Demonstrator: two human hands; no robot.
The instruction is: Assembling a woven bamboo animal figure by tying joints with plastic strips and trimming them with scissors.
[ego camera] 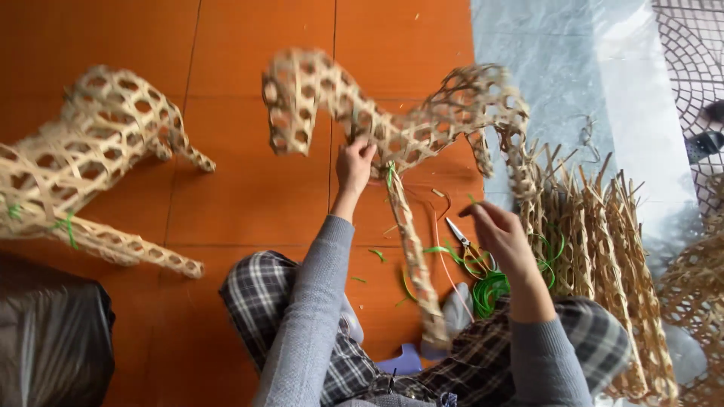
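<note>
You hold a woven pale bamboo animal frame (pixel 400 120).
Your left hand (pixel 354 166) has its fingers closed on the frame; your right hand (pixel 501 234) hangs half-open, empty, above yellow-handled scissors (pixel 467 249).

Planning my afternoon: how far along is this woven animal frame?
Done: the body and neck of the held frame are woven, with one leg attached. In hand: the left hand grips the body; the right hand hovers open above the scissors and green ties. Left: more loose woven legs lie beside it.
</note>
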